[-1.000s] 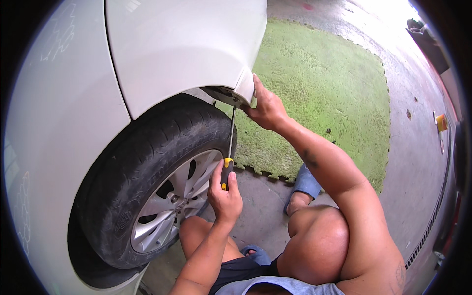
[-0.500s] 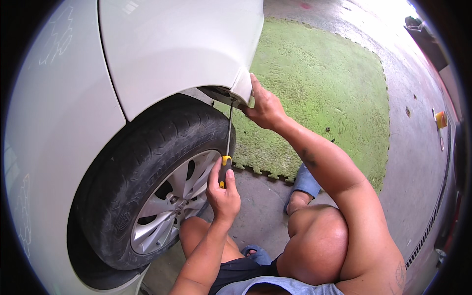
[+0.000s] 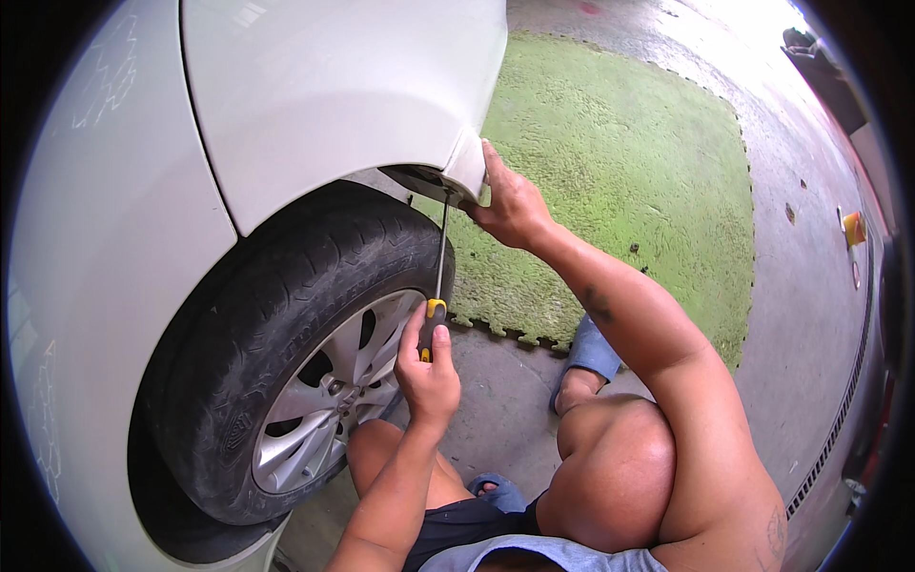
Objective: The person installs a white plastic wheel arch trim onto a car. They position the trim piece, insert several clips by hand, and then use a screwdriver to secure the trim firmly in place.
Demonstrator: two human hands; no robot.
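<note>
My left hand is closed round the dark and yellow handle of a long screwdriver. Its thin metal shank points up past the tyre's edge, with the tip at the underside of the white bumper's lower corner. What the tip sits in is too small to make out. My right hand grips that corner from the outer side, fingers up along it and thumb beneath. Just left of the screwdriver is the car's wheel, with a worn black tyre and silver alloy rim.
White body panels rise above the wheel arch on the left. A green foam floor mat with toothed edges lies beyond my right arm. At the far right stands a small orange and yellow container, near a floor drain grate.
The view has shifted slightly. My left hand and the screwdriver sit a little further left and higher, its tip still at the bumper corner. My right hand keeps its grip.
</note>
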